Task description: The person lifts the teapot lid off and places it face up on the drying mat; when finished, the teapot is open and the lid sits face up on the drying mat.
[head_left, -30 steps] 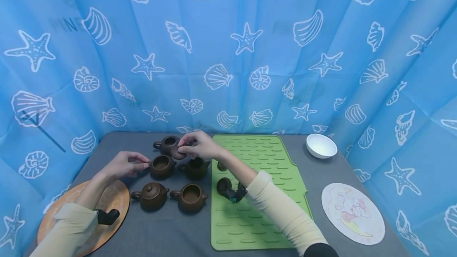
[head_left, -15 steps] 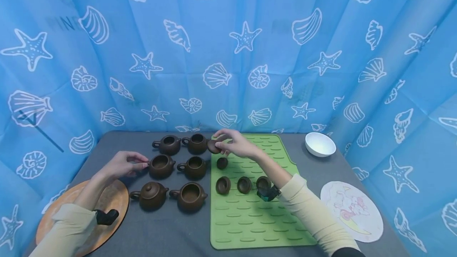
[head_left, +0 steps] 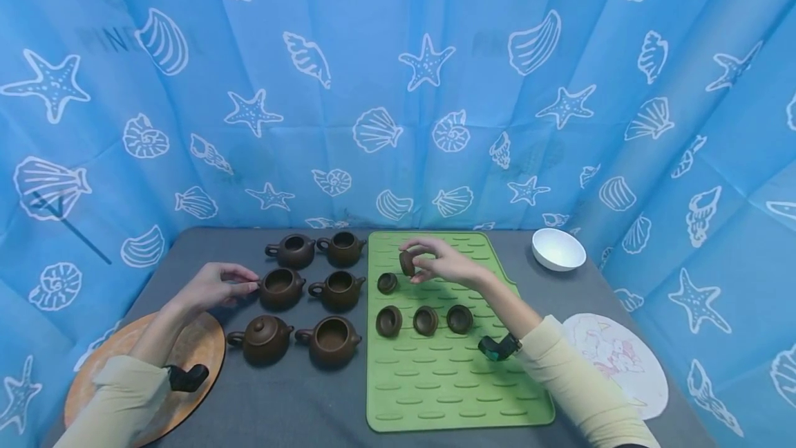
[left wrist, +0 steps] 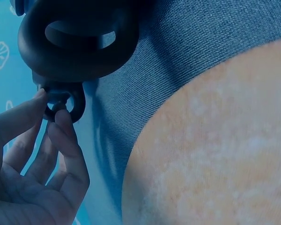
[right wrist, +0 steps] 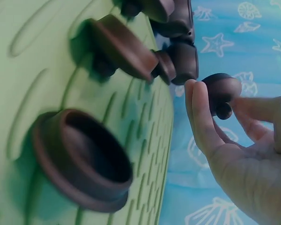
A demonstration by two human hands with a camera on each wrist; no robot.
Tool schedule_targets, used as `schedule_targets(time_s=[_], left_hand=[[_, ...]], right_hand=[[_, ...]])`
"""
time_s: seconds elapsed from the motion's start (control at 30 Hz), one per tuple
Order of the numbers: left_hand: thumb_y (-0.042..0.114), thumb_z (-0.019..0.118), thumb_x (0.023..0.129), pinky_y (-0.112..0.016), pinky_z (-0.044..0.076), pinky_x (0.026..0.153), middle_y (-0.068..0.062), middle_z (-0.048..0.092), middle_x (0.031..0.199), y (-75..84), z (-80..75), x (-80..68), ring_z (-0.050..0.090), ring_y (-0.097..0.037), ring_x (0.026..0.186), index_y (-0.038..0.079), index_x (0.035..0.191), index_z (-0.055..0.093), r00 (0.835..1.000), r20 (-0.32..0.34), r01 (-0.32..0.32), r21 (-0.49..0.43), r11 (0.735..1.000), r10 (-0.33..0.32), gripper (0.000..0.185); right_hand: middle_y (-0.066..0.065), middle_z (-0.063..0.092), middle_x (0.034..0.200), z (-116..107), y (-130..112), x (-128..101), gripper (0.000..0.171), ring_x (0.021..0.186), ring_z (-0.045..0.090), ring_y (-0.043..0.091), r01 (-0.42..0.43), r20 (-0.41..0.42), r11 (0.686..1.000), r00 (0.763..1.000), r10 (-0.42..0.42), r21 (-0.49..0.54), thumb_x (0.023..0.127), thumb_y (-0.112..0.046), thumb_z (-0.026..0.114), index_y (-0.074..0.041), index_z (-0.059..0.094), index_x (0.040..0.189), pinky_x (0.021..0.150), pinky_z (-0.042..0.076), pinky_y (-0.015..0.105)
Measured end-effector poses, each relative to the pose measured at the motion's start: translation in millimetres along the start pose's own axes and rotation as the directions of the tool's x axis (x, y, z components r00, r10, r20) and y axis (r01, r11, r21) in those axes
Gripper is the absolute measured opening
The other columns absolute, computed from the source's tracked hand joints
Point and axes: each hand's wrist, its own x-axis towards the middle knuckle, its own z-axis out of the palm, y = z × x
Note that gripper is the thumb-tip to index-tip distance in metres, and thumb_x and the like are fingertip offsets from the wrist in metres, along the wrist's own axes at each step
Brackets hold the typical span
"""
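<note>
Teapot lid (head_left: 407,263) pinched in our right hand (head_left: 438,265) above green mat (head_left: 448,379); small, hard clay, likely light and chippable, best held by rim. Left hand (head_left: 214,287) fingers pinch open teapot (head_left: 281,287) handle.

A: What sort of place?

B: Staged recording booth, not a real home or kitchen. Blue curtain (head_left: 398,88) with white shells and starfish closes in the back and both sides, creased like hung sheeting.

A: What else shows it?

B: Small grey table (head_left: 292,399) set out like a test layout: 6 teapots (head_left: 314,289) in 2 neat columns, green mat (head_left: 435,365) with lids (head_left: 425,320) in rows, white bowl (head_left: 558,250), wooden board (head_left: 186,358), round printed mat (head_left: 616,365). Cameras strapped on both wrists. No room fittings seen.
</note>
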Motion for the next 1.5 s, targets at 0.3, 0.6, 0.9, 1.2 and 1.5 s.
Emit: schedule_targets(time_s=[0.3,0.6,0.9,1.2,1.5], left_hand=[[0.027,0.072,0.106,-0.043,0.065,0.087,-0.018,0.074,0.127,1.2,2.4,-2.6,0.070,-0.025,0.110,0.000,0.130,0.073,1.000,-0.009,-0.029,-0.003,1.000,0.029,0.035],[0.026,0.072,0.106,-0.043,0.065,0.087,-0.017,0.074,0.125,-0.1,2.4,-2.5,0.069,-0.025,0.109,0.000,0.129,0.073,1.000,-0.007,-0.023,-0.016,1.000,0.023,0.035],[0.028,0.071,0.107,-0.042,0.065,0.087,-0.017,0.073,0.126,-0.7,2.6,-2.5,0.068,-0.026,0.110,0.000,0.130,0.072,1.000,-0.007,-0.020,-0.021,1.000,0.020,0.036],[0.026,0.071,0.107,-0.043,0.065,0.088,-0.018,0.073,0.126,0.2,2.9,-4.2,0.069,-0.027,0.112,0.000,0.130,0.072,1.000,-0.013,-0.025,-0.022,0.999,0.024,0.035],[0.026,0.070,0.108,-0.041,0.065,0.086,-0.020,0.072,0.128,2.1,4.7,-6.4,0.069,-0.029,0.112,0.000,0.131,0.071,0.999,-0.030,-0.019,-0.022,1.000,0.019,0.035]], right_hand=[[0.039,0.051,0.153,-6.9,18.2,-7.3,0.057,0.116,0.073,0.051,-0.010,-0.017,0.997,1.000,0.009,-0.071,0.103,-0.005,0.072,0.007,0.045,0.152,0.097,0.066,0.049],[0.034,0.059,0.140,-8.5,33.1,-10.4,0.055,0.105,0.077,0.045,-0.039,0.062,0.992,0.997,0.047,-0.120,0.108,0.002,0.059,0.013,0.037,0.158,0.098,0.064,0.053],[0.039,0.046,0.153,-9.1,38.6,-12.4,0.051,0.104,0.079,0.039,-0.068,0.076,0.990,0.994,0.078,-0.123,0.107,0.006,0.056,0.014,0.039,0.155,0.101,0.064,0.050],[0.037,0.048,0.148,-9.1,36.6,-9.7,0.051,0.099,0.079,0.034,-0.039,0.085,0.984,0.995,0.054,-0.174,0.107,0.005,0.057,0.014,0.042,0.155,0.096,0.066,0.047],[0.037,0.048,0.148,-8.1,39.0,-6.0,0.051,0.093,0.077,0.024,-0.049,0.078,0.982,0.995,0.064,-0.182,0.107,0.004,0.058,0.013,0.042,0.154,0.092,0.067,0.046]])
